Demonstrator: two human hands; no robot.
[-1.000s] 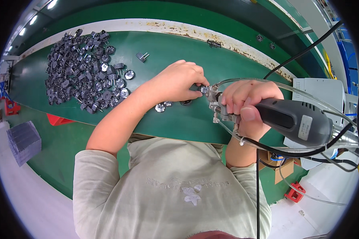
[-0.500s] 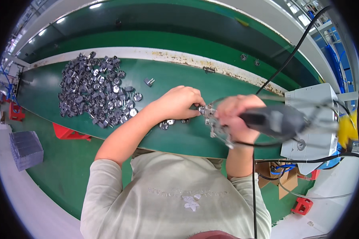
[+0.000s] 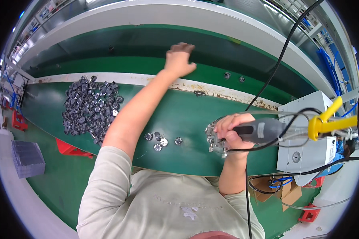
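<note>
My left hand [image 3: 180, 60] is stretched out past the table's far edge, above the green belt. Its thumb stands apart from the slightly blurred fingers, and nothing shows in it. My right hand [image 3: 236, 133] is wrapped around a grey and black electric screwdriver [image 3: 265, 131], held level over the right of the table. At the screwdriver's tip sits a clear plastic attachment [image 3: 216, 142], pointing left. Several small round dark parts with metal faces, one a silver-faced part [image 3: 163, 142], lie on the green tabletop [image 3: 187, 115] between my arms. A large heap of like parts [image 3: 89, 107] lies to the left.
A worn white rail [image 3: 223, 95] divides the table from the belt [image 3: 119, 63], where a few round parts [image 3: 227, 75] lie. A white machine with a gauge [image 3: 303, 127] stands at right, near a yellow holder [image 3: 331, 123]. A black cable [image 3: 281, 55] hangs across the right side.
My left hand has left the screwdriver's tip, where it held a small part, and reached far out over the belt. My right hand keeps the screwdriver. The view has tilted up.
</note>
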